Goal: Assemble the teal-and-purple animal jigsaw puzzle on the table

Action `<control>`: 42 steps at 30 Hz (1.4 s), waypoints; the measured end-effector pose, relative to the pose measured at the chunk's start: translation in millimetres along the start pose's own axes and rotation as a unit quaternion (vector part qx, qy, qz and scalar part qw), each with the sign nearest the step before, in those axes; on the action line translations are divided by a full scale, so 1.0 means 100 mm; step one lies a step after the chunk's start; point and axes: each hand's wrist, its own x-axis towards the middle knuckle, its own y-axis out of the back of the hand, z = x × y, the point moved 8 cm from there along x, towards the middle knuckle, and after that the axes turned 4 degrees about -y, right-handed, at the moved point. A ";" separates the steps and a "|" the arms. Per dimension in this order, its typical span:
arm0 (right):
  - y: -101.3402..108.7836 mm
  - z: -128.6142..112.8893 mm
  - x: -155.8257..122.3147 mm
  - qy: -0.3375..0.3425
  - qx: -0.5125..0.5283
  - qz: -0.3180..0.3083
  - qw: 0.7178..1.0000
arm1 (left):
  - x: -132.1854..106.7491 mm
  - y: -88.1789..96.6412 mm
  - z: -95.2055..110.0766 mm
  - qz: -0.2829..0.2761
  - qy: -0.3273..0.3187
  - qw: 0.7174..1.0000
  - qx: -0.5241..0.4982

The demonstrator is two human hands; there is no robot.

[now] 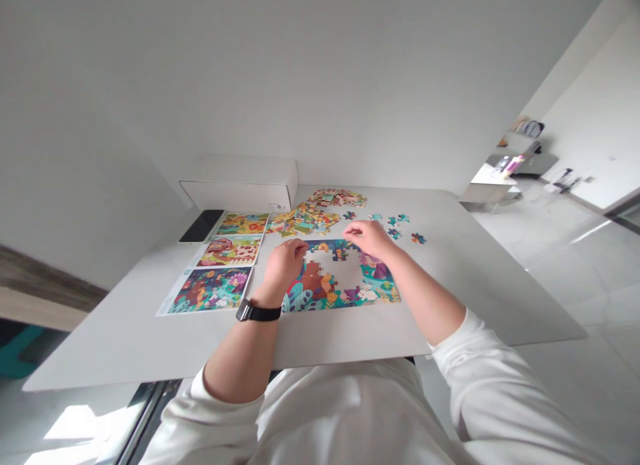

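Item: we logged a part-built cardboard jigsaw puzzle [340, 295] lying on the white worktop [465, 285], light and stiff, its loose pieces [320, 219] best taken by the edges. The left hand [283, 265] rested curled at its gap; the right hand [364, 238] hung pinched above it; we could not tell whether either held a piece.

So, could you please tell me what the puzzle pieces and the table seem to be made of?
The jigsaw pieces look like printed cardboard, going by their thin die-cut edges. The table top looks like smooth matte white laminate, though stone is possible.
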 end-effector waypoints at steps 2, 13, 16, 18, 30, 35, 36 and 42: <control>0.32 0.33 0.14 -0.086 -0.009 0.053 0.995 | -0.01 0.02 0.04 0.002 0.014 0.999 -0.045; 0.28 1.16 0.70 -0.157 -0.184 -0.008 0.970 | -0.09 0.11 0.07 0.071 0.088 0.978 -0.176; 0.05 1.23 0.81 -0.135 -0.251 -0.069 0.956 | -0.09 0.09 0.04 0.093 0.073 0.964 -0.236; -0.05 1.29 0.86 -0.135 -0.283 -0.103 0.944 | -0.07 0.08 -0.01 0.120 0.062 0.947 -0.292; 0.03 1.31 0.81 -0.161 -0.213 -0.099 0.958 | 0.01 -0.01 -0.09 0.137 0.051 0.873 -0.465; 0.20 1.11 0.62 -0.169 0.001 -0.009 0.986 | 0.10 -0.07 -0.18 0.117 0.049 0.875 -0.467; 0.23 1.05 0.58 -0.164 0.063 0.001 0.984 | 0.15 -0.04 -0.18 0.109 0.044 0.879 -0.462; 0.20 0.59 0.27 -0.164 0.316 -0.001 0.934 | 0.53 0.27 0.13 0.050 -0.014 0.918 -0.394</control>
